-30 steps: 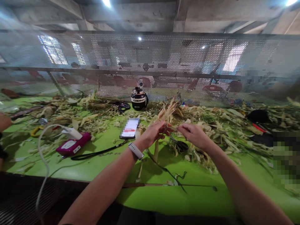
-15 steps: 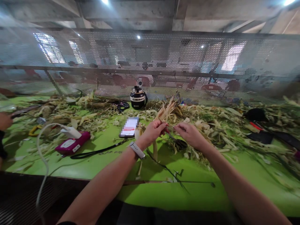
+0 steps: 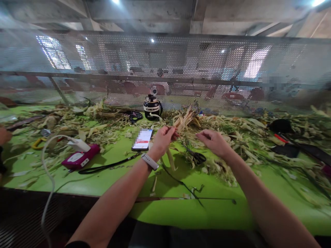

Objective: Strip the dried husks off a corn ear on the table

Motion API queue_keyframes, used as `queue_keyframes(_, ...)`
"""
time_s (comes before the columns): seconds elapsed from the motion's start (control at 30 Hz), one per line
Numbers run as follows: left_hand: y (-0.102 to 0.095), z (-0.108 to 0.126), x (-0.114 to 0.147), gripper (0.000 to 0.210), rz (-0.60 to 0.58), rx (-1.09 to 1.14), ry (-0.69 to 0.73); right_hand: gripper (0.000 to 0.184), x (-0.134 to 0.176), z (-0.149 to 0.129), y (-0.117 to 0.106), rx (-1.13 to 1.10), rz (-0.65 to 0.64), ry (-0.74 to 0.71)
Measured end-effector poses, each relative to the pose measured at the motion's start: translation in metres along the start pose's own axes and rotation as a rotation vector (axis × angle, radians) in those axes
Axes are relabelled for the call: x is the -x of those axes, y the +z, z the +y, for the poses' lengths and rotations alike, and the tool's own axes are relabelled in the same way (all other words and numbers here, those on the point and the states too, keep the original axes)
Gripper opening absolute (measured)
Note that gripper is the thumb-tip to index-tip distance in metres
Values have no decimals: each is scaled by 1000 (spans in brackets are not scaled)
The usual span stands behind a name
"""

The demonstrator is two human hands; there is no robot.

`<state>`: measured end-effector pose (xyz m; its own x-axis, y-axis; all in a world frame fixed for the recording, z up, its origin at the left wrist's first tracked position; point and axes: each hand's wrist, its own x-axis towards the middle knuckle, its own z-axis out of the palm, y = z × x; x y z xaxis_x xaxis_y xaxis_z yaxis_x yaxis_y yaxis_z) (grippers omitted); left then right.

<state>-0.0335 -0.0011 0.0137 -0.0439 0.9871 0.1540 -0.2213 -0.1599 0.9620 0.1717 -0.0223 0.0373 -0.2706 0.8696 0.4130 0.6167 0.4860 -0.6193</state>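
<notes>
My left hand (image 3: 163,140), with a pale watch strap (image 3: 149,161) on its wrist, is closed in a pinch above the middle of the table. A pale corn husk strip (image 3: 170,160) hangs down from under its fingers. To the right, my right hand (image 3: 213,142) has thumb and fingers pressed together; anything between them is too small to make out. Below the gap between the hands lies a pair of dark-handled scissors (image 3: 198,157) among husk scraps. Just behind my left hand stands a tuft of dry, tan husks (image 3: 186,119).
A phone (image 3: 141,140) lies left of my left hand, near a black strap (image 3: 108,166) and a magenta power bank (image 3: 80,157) with a white cable. A black bottle (image 3: 152,107) stands behind. Husk heaps (image 3: 248,137) cover the table's back. Another person's hand (image 3: 4,136) shows at far left.
My hands have moved apart: the left up and to the left, the right slightly to the right. More of the scissors now shows between them. A pale strip now appears before the bottle.
</notes>
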Motion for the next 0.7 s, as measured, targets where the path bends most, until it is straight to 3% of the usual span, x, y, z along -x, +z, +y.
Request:
queue_keyframes(0.1,-4,7,-4,23,150,90,24,39,-3,8,-15,-133,52,115)
queue_keyframes(0.23,-3,9,-3,21,136,138,29,43,-5,18,-27,-219,133,253)
queue_keyframes(0.3,0,7,-2,19,113,165,4,40,-5,16,-26,-87,344,235)
queue_keyframes(0.37,2,4,0,19,88,196,-30,34,-1,6,-17,110,610,101)
queue_keyframes(0.4,4,3,1,19,70,210,-44,31,2,-2,-9,185,672,4)
queue_keyframes(0.47,7,1,5,22,18,234,-59,25,10,-19,10,169,538,-124)
queue_keyframes(0.53,11,1,10,25,-39,256,-54,22,18,-32,32,53,211,-140)
queue_keyframes(0.63,16,3,18,26,-92,293,-47,33,23,-37,57,-196,-51,22)
queue_keyframes(0.7,18,4,20,26,-104,299,-44,30,23,-34,62,-362,-196,99)
